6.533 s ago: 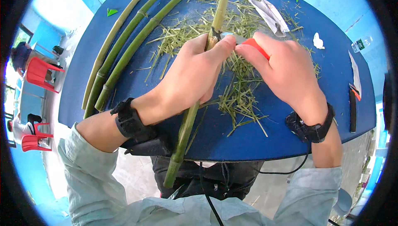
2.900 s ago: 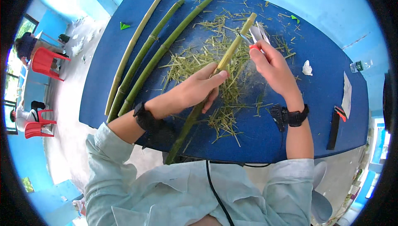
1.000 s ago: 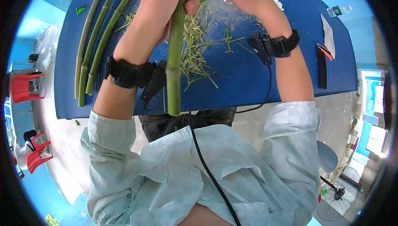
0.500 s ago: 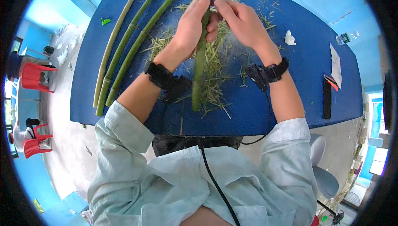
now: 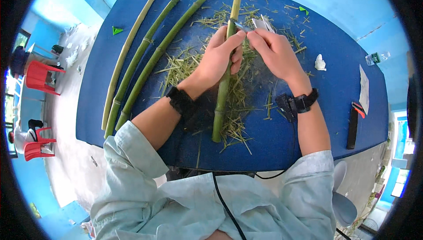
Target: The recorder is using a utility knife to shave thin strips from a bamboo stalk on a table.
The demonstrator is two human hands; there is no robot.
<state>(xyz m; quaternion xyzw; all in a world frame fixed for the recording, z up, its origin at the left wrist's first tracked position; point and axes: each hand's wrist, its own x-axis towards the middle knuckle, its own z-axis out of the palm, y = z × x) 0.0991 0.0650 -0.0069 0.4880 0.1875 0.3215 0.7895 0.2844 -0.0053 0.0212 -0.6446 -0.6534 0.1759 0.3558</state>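
A bamboo stalk (image 5: 224, 88) runs away from me along the middle of the table, green at its near part and pale, with its skin off, toward the far end. My left hand (image 5: 222, 55) is closed around it, thumb on top, close to where green gives way to pale. A small grey metal blade (image 5: 241, 26) lies across the stalk there. My right hand (image 5: 276, 50) pinches the blade's right end, and its grip hides the rest. Under and around the stalk, green shavings (image 5: 238, 123) are strewn.
To the left lie three more stalks: a pale one (image 5: 128, 50) and two green ones (image 5: 143, 44) (image 5: 164, 44). A crumpled white tissue (image 5: 320, 63), a sheet of paper (image 5: 364, 90) and a black bar (image 5: 352, 127) are at right. A cable hangs by my right wrist.
Both hands have come nearer to me, with the blade across the stalk. More of the pale far part shows beyond them. The whole view has also shifted slightly.
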